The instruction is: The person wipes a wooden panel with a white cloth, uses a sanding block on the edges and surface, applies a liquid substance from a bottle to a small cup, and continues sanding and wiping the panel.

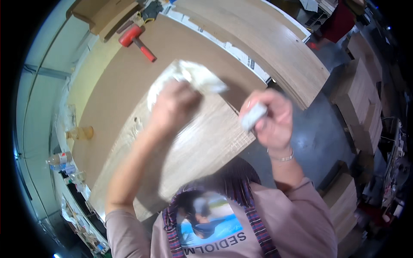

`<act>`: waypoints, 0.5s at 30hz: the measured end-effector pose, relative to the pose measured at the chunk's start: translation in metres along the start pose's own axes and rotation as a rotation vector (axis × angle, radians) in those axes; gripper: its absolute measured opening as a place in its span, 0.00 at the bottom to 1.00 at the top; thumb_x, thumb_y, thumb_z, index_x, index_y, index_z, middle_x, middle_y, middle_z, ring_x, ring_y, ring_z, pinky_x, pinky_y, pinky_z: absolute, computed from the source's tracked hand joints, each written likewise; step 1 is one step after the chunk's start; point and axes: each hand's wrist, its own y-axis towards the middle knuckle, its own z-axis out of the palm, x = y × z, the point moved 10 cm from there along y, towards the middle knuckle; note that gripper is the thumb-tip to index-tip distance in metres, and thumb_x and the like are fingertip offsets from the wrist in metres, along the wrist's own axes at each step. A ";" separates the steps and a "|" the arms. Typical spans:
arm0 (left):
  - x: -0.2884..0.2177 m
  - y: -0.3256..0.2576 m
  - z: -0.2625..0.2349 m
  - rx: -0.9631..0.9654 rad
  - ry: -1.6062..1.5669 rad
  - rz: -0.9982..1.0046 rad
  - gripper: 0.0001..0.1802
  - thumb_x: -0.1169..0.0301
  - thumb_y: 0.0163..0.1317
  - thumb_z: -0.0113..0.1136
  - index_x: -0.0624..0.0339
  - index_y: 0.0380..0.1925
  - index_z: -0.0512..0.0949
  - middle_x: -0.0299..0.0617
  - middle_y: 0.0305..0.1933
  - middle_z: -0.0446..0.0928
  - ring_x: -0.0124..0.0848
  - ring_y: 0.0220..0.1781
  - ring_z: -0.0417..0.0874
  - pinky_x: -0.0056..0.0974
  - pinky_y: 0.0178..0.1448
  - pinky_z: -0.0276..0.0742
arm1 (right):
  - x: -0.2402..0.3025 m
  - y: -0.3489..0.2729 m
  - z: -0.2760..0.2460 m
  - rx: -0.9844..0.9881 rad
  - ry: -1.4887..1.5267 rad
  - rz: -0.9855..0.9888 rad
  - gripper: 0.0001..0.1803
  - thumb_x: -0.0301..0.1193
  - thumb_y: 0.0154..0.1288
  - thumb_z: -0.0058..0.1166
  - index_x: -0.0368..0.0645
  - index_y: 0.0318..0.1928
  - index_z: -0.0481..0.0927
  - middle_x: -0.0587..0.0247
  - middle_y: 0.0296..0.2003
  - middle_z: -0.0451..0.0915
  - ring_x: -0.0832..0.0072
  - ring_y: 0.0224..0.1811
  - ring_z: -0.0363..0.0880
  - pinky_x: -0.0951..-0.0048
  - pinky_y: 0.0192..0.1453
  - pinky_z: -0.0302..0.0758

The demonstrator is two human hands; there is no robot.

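A wood-grain panel (215,133) lies at an angle on the worktable in front of me, its near corner close to my body. My left hand (174,103) is closed on a crumpled white cloth (202,77) and presses it against the panel's far end; motion blurs the fingers. Off the panel's right edge, my right hand (275,118) is raised and pinches a small pale grey block (254,116) between thumb and fingers. What the block is made of cannot be made out.
A red-headed mallet (131,36) lies on the brown board (116,86) covering the table. Beyond it are stacked wood-grain panels (266,41). Bottles, one with yellow liquid (81,132), stand at the left. Cardboard-edged panels (361,99) lean at right; a person in red (337,23) is behind.
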 end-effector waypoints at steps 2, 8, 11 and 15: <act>0.059 -0.013 -0.013 -0.028 0.004 -0.247 0.12 0.81 0.53 0.63 0.60 0.38 0.86 0.48 0.37 0.78 0.44 0.40 0.82 0.43 0.44 0.79 | -0.028 0.000 -0.006 -0.071 0.035 0.206 0.16 0.24 0.59 0.62 0.31 0.48 0.79 0.58 0.36 0.82 0.83 0.29 0.77 0.82 0.30 0.73; 0.057 -0.009 -0.058 -0.156 -0.281 -0.531 0.14 0.80 0.63 0.60 0.64 0.49 0.83 0.38 0.38 0.76 0.26 0.37 0.77 0.32 0.43 0.73 | -0.061 0.004 -0.007 -0.113 -0.107 0.248 0.10 0.23 0.65 0.60 0.32 0.46 0.79 0.68 0.31 0.79 0.87 0.26 0.72 0.84 0.29 0.70; 0.013 -0.041 -0.040 0.149 -0.748 -0.712 0.16 0.76 0.61 0.63 0.66 0.49 0.83 0.35 0.37 0.80 0.23 0.39 0.77 0.32 0.43 0.74 | -0.067 0.009 -0.012 -0.146 -0.177 0.229 0.10 0.24 0.66 0.59 0.33 0.46 0.79 0.67 0.31 0.80 0.87 0.25 0.72 0.84 0.27 0.68; -0.033 -0.072 -0.031 0.414 -0.635 -0.581 0.19 0.79 0.57 0.64 0.62 0.50 0.83 0.46 0.44 0.79 0.33 0.43 0.81 0.37 0.47 0.77 | -0.063 0.017 -0.013 -0.187 -0.247 0.161 0.10 0.24 0.67 0.57 0.33 0.46 0.79 0.66 0.30 0.80 0.86 0.24 0.72 0.85 0.27 0.67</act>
